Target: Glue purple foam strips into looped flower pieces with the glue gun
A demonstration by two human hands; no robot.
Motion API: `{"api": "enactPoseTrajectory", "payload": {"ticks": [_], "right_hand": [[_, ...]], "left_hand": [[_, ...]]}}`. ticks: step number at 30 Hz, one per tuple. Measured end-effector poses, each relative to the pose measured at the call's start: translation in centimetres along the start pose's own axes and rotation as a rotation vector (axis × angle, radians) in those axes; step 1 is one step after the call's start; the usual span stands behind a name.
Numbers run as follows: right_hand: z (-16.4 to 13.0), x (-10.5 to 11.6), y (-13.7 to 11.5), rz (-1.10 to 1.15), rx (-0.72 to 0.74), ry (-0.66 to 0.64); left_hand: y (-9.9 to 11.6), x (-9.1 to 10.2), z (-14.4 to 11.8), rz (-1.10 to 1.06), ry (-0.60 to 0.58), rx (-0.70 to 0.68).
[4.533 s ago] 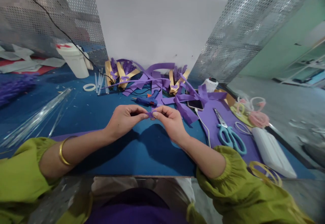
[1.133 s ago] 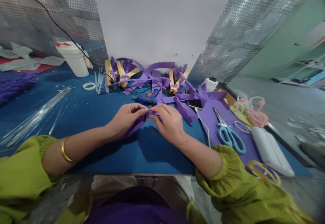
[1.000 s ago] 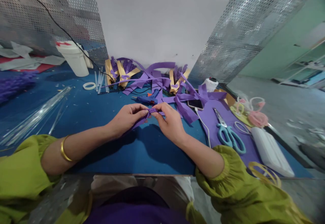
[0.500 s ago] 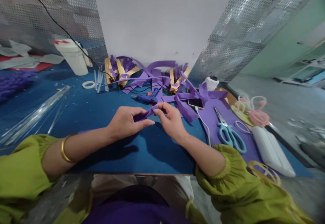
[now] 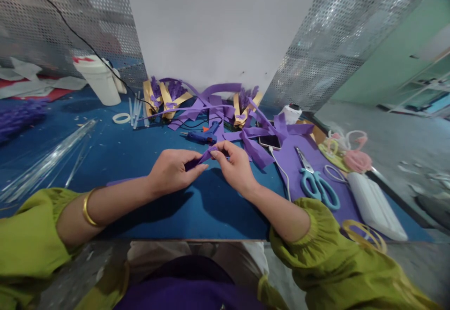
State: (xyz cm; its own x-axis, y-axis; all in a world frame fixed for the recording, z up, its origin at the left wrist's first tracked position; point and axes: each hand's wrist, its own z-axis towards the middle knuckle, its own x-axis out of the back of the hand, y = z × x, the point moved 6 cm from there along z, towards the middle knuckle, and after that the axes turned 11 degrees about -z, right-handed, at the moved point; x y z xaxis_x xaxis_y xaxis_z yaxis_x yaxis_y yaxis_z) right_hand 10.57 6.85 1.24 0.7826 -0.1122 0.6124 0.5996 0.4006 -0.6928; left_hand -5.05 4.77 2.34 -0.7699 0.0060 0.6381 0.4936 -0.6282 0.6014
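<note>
While left hand (image 5: 174, 171) stays closed on purple strip (image 5: 199, 158), right hand (image 5: 235, 165) (pinching) edges nearer

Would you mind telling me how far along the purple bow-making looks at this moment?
Done: several purple-and-gold pieces lie at the back by the white board. In hand: the left hand and right hand pinch one purple strip between them, mid-fold. Left: loose purple strips lie uncut and unfolded beside the glue gun and scissors.
</note>
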Motion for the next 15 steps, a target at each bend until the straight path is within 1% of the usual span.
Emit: {"api": "enactPoseTrajectory", "payload": {"ticks": [4,7,9,11,13,15], "right_hand": [[0.0,0.0,0.0,0.017,0.005,0.002],[-0.1,0.3,-0.3,0.064,0.018,0.027],[-0.2,0.7,-0.8,0.092,0.068,0.053],[-0.3,0.9,-1.5,0.1,0.144,0.058],[-0.5,0.7,-2.0,0.101,0.221,0.019],[-0.5,0.3,-2.3,0.105,0.265,-0.038]], "left_hand": [[-0.2,0.1,0.1,-0.045,0.002,0.033],[-0.7,0.4,0.4,-0.109,0.013,0.132],[-1.3,0.7,0.6,-0.165,0.035,0.236],[-1.8,0.9,0.6,-0.221,0.067,0.312],[-2.1,1.1,0.6,-0.249,0.106,0.333],[-2.2,1.1,0.5,-0.259,0.136,0.323]]}}
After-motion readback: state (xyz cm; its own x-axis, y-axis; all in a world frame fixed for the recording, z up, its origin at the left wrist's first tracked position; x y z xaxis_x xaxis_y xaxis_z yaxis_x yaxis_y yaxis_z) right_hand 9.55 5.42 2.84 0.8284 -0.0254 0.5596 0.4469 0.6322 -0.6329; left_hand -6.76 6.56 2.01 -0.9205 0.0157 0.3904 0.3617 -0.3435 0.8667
